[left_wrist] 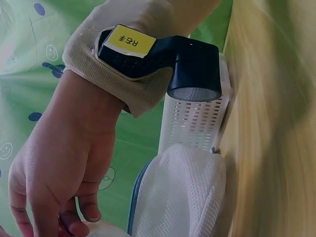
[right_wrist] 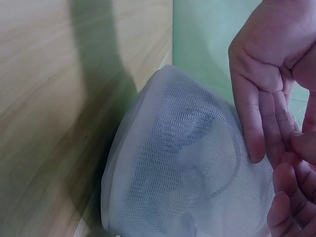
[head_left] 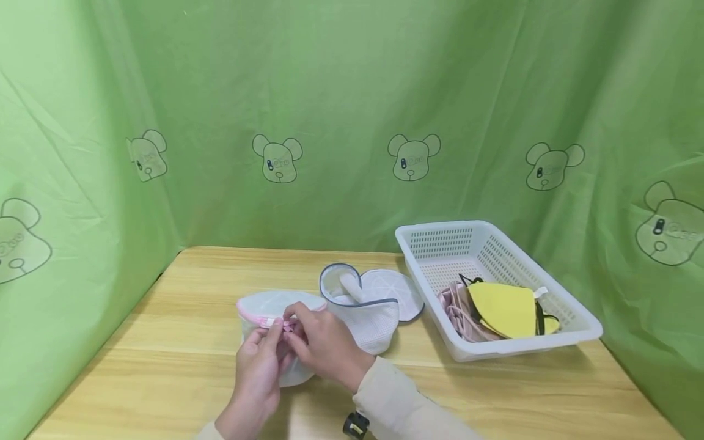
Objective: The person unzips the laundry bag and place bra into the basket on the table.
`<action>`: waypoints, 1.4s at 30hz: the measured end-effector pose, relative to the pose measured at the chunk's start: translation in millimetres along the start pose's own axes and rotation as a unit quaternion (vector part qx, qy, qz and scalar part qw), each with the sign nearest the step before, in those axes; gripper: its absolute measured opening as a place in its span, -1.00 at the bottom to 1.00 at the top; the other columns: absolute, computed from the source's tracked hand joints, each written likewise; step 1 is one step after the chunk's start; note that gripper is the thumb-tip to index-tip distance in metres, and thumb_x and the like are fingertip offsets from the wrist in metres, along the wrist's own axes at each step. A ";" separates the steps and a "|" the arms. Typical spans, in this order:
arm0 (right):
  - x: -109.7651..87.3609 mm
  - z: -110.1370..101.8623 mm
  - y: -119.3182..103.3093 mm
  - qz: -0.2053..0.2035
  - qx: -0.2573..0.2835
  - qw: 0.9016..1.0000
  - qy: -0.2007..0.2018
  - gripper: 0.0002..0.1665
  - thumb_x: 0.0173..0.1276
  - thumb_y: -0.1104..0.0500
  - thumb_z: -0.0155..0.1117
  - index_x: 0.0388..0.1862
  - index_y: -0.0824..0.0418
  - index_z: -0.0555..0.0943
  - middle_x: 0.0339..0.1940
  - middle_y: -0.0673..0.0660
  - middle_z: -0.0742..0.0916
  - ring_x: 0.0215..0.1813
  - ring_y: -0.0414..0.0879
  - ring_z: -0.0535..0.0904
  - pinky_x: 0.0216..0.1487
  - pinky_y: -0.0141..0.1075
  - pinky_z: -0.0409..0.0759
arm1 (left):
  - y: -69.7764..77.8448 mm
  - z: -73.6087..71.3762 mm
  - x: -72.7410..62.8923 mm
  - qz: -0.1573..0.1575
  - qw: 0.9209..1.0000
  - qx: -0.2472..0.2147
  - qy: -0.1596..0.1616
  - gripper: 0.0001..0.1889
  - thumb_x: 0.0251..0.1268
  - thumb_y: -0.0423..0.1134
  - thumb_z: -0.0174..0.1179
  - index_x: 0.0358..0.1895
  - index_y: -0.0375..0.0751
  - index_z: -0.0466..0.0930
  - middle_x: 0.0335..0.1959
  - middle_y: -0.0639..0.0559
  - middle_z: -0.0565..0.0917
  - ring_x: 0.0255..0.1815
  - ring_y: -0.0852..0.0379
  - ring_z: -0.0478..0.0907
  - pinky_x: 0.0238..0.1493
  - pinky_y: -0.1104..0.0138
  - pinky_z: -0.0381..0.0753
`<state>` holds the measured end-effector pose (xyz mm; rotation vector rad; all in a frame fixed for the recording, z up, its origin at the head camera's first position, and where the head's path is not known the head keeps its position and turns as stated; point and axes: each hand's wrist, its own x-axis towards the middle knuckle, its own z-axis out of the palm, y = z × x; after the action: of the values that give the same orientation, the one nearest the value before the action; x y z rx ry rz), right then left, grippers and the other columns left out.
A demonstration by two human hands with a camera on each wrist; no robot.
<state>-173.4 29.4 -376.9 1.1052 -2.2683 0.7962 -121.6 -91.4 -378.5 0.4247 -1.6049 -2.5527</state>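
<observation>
A white mesh laundry bag [head_left: 299, 373] with a pink zipper band [head_left: 250, 315] round its top stands near the front of the table. My left hand [head_left: 255, 370] grips its zipped rim, thumb on top by a white tab. Right beside it, my right hand [head_left: 330, 342] pinches the pink zipper with thumb and fingertips; the small pull is partly hidden. The bag's mesh side [right_wrist: 182, 143] fills the middle of the right wrist view, pale shapes showing through. Behind my right hand lies a second mesh laundry bag [head_left: 374, 330] with dark blue trim, its round lid [head_left: 390, 293] folded back.
A white plastic basket [head_left: 497, 348] stands at the right of the table. In it lie a yellow cloth piece [head_left: 503, 308] with black straps and a bunched pinkish satin item [head_left: 462, 311]. Green curtain [head_left: 352, 73] encloses the table [head_left: 165, 366] at the back and sides.
</observation>
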 end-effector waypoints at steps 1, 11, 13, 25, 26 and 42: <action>0.1 0.0 0.2 -0.002 -0.002 1.000 0.002 -0.71 0.20 0.21 0.40 -0.13 0.21 0.55 -0.62 -0.04 0.62 -0.61 -0.30 0.44 -0.58 -0.55 0.39 | -0.2 -0.1 -0.1 0.001 1.000 0.000 -0.001 -0.65 0.49 -0.14 0.05 0.07 -0.38 0.36 -0.06 -0.12 0.69 -0.10 0.15 0.68 -0.01 0.36 0.62; -0.4 0.3 1.6 -0.020 -0.017 1.000 0.003 -0.78 0.23 0.21 0.38 -0.21 0.22 0.54 -0.56 -0.01 0.64 -0.60 -0.27 0.44 -0.57 -0.54 0.42 | -1.1 -1.2 0.4 0.002 1.000 -0.002 0.002 -0.66 0.49 -0.15 0.04 0.09 -0.37 0.37 0.00 -0.16 0.67 -0.08 0.14 0.67 -0.01 0.34 0.62; -0.3 0.0 1.3 -0.025 -0.023 0.999 0.005 -0.76 0.22 0.21 0.40 -0.22 0.22 0.53 -0.56 -0.02 0.63 -0.60 -0.28 0.45 -0.57 -0.55 0.42 | -0.8 -1.3 0.5 0.001 1.000 0.004 0.005 -0.67 0.48 -0.14 0.05 0.06 -0.36 0.38 -0.04 -0.13 0.69 -0.10 0.16 0.68 -0.03 0.36 0.63; -1.4 2.0 3.2 -0.083 -0.065 0.994 0.007 -0.81 0.24 0.26 0.33 -0.28 0.22 0.46 -0.64 -0.06 0.55 -0.64 -0.30 0.39 -0.64 -0.58 0.34 | -1.7 -4.4 1.1 -0.003 1.000 0.031 -0.004 -0.61 0.49 -0.16 0.03 0.12 -0.45 0.35 -0.03 -0.13 0.67 -0.09 0.16 0.66 -0.03 0.39 0.61; -1.4 2.0 3.3 -0.084 -0.065 0.994 0.007 -0.81 0.24 0.25 0.32 -0.28 0.22 0.46 -0.64 -0.06 0.55 -0.64 -0.30 0.39 -0.64 -0.58 0.34 | -1.6 -4.4 1.0 -0.004 0.999 0.032 -0.004 -0.62 0.49 -0.17 0.03 0.12 -0.45 0.35 -0.03 -0.13 0.68 -0.10 0.16 0.66 -0.04 0.40 0.62; -2.2 -0.9 4.2 -0.020 0.049 0.998 -0.020 -0.91 0.21 0.31 0.27 -0.39 0.23 0.51 -0.65 -0.05 0.60 -0.65 -0.41 0.36 -0.62 -0.69 0.31 | -1.2 -7.5 3.1 -0.022 0.999 0.021 -0.020 -0.65 0.51 -0.21 -0.01 0.10 -0.47 0.32 -0.10 -0.03 0.64 -0.10 0.18 0.63 0.01 0.41 0.59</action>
<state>-175.5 33.2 -378.9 1.2169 -2.2525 0.8852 -122.4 -98.1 -383.3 0.4215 -1.6845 -2.5788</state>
